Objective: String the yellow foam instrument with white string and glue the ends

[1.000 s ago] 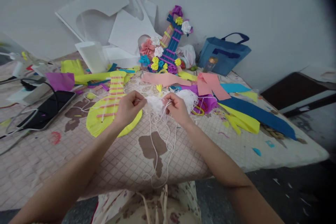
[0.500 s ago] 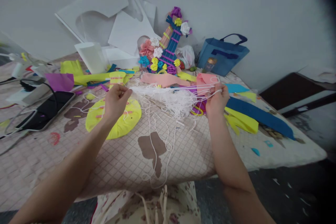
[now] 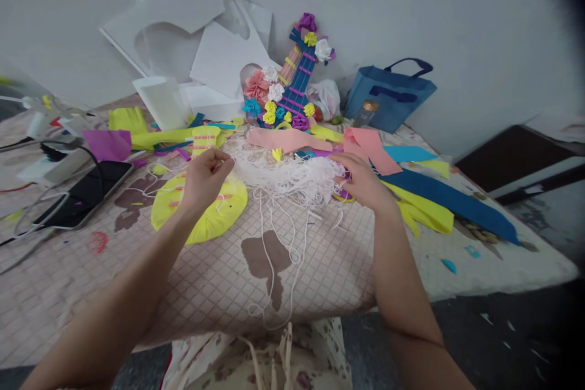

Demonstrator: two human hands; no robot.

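Observation:
A loose tangle of white string [image 3: 299, 178] lies across the table between my hands, with a few strands trailing toward the front edge. At its left end my left hand [image 3: 208, 180] is closed in a pinch on the string. My right hand [image 3: 363, 180] rests against the tangle's right end, its fingers apart and bent over the strands. Partly under my left forearm lies a round yellow piece with a striped neck, like a small guitar [image 3: 219, 216]. Pink strips mark its surface.
Behind the string, a blue guitar decorated with paper flowers [image 3: 297, 82] leans on the wall. A blue bag [image 3: 388, 97] and a jar [image 3: 367, 113] stand right of it. Pink crepe paper [image 3: 372, 149] and a dark blue strip [image 3: 457, 201] lie rightward. A phone [image 3: 86, 192] lies left.
My right hand has let go of the stretched strands and moved left and slightly down onto the tangle. The strands have gone slack. My left hand stays nearly in place.

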